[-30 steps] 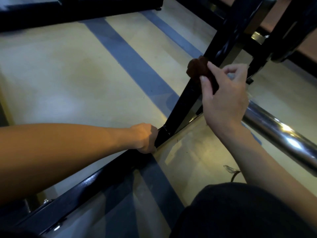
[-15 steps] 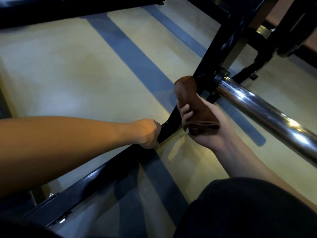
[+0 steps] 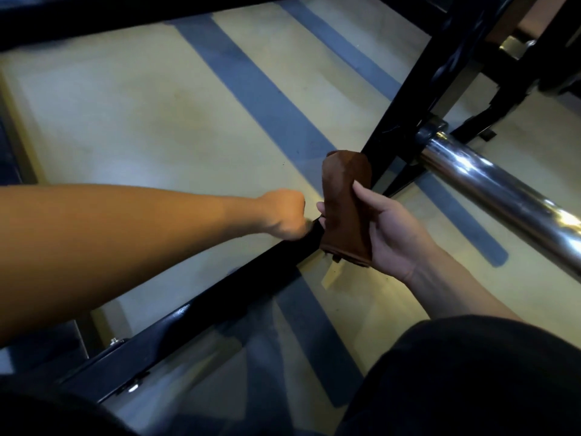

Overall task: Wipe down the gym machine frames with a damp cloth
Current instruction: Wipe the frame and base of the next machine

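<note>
The right hand point(image 3: 390, 228) grips the folded brown cloth point(image 3: 347, 209), thumb on its near face and fingers wrapped behind, pressing it round the black frame bar point(image 3: 405, 121) where that bar slants down to the floor rail point(image 3: 201, 313). The left hand point(image 3: 283, 214) is curled into a fist on the rail just beside the cloth, seemingly gripping it; its fingers are hidden. A chrome bar point(image 3: 503, 196) juts from the frame at right.
</note>
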### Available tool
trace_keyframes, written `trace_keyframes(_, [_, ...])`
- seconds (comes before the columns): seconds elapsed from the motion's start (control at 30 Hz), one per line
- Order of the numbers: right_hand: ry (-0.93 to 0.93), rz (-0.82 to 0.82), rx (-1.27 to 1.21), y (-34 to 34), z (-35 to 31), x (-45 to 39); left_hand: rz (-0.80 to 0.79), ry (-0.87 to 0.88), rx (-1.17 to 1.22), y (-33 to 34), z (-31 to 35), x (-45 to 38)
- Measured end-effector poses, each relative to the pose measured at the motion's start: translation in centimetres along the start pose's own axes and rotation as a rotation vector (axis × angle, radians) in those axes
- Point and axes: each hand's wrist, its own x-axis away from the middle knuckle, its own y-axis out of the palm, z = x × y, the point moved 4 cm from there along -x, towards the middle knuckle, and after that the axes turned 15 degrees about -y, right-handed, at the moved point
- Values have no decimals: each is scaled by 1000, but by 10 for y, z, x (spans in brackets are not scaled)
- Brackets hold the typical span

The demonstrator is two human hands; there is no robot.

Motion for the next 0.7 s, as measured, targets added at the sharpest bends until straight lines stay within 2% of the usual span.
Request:
trace_keyframes(0.1, [-99,33,33,6,3,-4,37,-87,664,-27,-7,8])
trace_keyframes(0.17, [-188,62,22,11,6,-7,-170,-82,1020,-35,-4,19])
trace_keyframes(0.2, [-221,65,10,13,7,-8,-301,-44,1065,-37,-2,26])
trace_keyframes(0.27, [-250,85,41,16,9,-9,-473,61,986,-41,3,38])
trace_keyframes(0.37, [-250,94,90,14,11,-7,-457,115,860,-36,3,39])
trace_keyframes(0.47, [-211,85,161,6,16,-7,-432,82,869,-25,7,40])
trace_keyframes(0.53, [-267,163,461,-6,13,-7,-431,33,838,-21,7,43])
trace_keyframes(0.63, [-450,144,1415,-8,-6,0,-438,-50,813,-24,1,47])
trace_keyframes(0.67, [-503,136,1651,-4,-12,3,-423,-67,825,-26,-1,47])
trace_keyframes(0.7, [-550,143,1772,0,-17,6,-403,-82,844,-27,-2,46])
